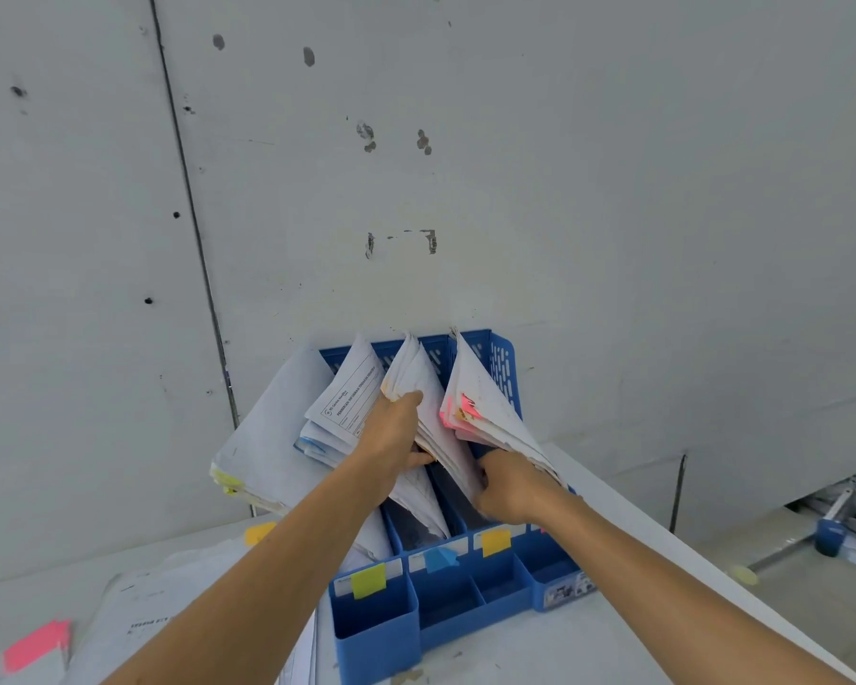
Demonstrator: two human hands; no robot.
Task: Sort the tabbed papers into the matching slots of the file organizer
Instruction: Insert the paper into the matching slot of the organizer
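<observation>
Two grips on one paper bundle (417,375), left hand (395,437) high, right hand (511,489) low; skewed push into file organizer (504,368) may crumple sheets

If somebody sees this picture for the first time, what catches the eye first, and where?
The blue file organizer stands at the centre against the grey wall, white paper sheaves fanning from its slots. The left hand and right hand both grip sheaves there. Bright labels mark its front; a pink tab lies lower left.
</observation>
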